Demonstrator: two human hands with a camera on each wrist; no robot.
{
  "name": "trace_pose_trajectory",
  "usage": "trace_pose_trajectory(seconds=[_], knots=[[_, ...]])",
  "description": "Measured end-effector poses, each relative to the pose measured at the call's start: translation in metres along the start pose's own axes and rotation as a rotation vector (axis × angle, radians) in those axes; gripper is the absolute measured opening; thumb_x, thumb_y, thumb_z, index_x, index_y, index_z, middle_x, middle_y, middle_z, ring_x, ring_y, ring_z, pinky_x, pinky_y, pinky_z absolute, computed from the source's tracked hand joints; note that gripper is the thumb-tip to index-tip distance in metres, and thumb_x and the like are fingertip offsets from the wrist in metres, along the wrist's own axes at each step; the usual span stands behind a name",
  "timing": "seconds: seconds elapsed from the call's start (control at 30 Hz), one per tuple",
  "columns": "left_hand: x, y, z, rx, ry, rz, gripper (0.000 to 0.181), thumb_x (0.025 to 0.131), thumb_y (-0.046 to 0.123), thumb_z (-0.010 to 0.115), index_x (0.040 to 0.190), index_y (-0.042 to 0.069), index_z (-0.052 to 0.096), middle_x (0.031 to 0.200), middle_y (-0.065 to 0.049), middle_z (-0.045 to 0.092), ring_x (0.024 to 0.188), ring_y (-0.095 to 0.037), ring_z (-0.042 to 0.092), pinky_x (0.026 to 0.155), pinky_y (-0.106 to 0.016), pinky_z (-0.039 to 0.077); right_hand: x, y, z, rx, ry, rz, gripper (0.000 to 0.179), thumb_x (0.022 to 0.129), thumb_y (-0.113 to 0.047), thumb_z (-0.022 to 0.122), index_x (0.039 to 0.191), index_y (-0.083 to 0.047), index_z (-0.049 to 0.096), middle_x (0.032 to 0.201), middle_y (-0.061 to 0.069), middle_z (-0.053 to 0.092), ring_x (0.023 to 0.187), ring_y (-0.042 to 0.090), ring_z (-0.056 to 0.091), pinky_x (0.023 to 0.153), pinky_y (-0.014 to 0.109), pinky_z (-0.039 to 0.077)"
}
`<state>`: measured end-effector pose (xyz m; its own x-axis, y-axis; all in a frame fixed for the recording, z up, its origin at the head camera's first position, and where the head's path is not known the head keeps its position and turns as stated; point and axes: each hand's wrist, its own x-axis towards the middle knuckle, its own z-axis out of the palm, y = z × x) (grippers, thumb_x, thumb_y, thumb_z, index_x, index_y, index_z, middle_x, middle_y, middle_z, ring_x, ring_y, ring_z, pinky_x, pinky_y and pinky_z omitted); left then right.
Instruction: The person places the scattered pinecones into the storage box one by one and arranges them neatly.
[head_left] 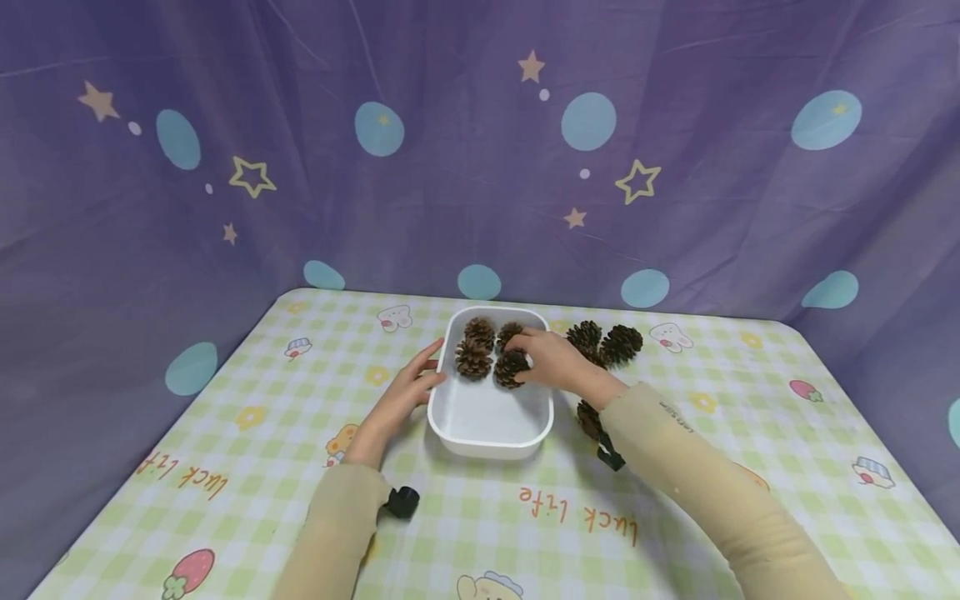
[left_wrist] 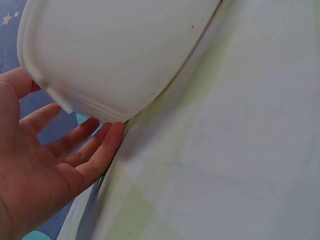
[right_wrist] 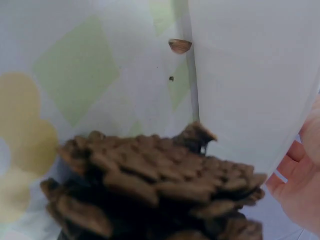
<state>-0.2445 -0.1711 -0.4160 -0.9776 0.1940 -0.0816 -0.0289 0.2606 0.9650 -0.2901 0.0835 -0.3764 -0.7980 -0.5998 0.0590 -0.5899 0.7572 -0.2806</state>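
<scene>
A white rectangular container point(head_left: 491, 417) stands on the table, with several brown pine cones grouped at its far end. My right hand point(head_left: 553, 360) reaches over the right rim and holds a pine cone point(head_left: 511, 369) between thumb and fingers inside the container. In the right wrist view that hand point(right_wrist: 295, 175) shows only partly, beyond the container wall. Against the container's left side rests my left hand point(head_left: 405, 396), fingers spread. The left wrist view shows its fingertips point(left_wrist: 116, 131) along the container's outer wall and lower edge.
Right of the container lie more pine cones point(head_left: 621, 345), one of them point(head_left: 589, 419) nearer, partly behind the right forearm. A loose scale point(right_wrist: 180, 46) lies on the checked tablecloth point(head_left: 247, 517) beside the container. A purple curtain point(head_left: 480, 167) hangs behind the table.
</scene>
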Motion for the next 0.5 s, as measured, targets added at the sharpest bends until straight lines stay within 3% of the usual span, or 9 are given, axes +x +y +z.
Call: trace_pose_trajectory(seconds=[0.27, 0.5], knots=[[0.0014, -0.0002, 0.0006, -0.005, -0.008, 0.001, 0.059, 0.09, 0.03, 0.052, 0.143, 0.035, 0.025, 0.134, -0.014, 0.039, 0.111, -0.032, 0.051, 0.087, -0.037, 0.051, 0.0025, 0.0008, 0.0012, 0.007, 0.009, 0.017, 0.051, 0.077, -0.023, 0.072, 0.123, -0.01, 0.055, 0.132, 0.016, 0.047, 0.111, 0.03, 0.053, 0.095, 0.042, 0.046], [0.0017, -0.0005, 0.0, -0.009, -0.004, -0.002, 0.059, 0.09, 0.029, 0.051, 0.143, 0.035, 0.024, 0.133, -0.014, 0.039, 0.111, -0.032, 0.051, 0.087, -0.037, 0.052, -0.0016, 0.0018, -0.0008, 0.003, 0.036, -0.014, 0.049, 0.077, -0.022, 0.072, 0.121, -0.009, 0.056, 0.123, 0.01, 0.054, 0.102, 0.024, 0.057, 0.089, 0.037, 0.05]])
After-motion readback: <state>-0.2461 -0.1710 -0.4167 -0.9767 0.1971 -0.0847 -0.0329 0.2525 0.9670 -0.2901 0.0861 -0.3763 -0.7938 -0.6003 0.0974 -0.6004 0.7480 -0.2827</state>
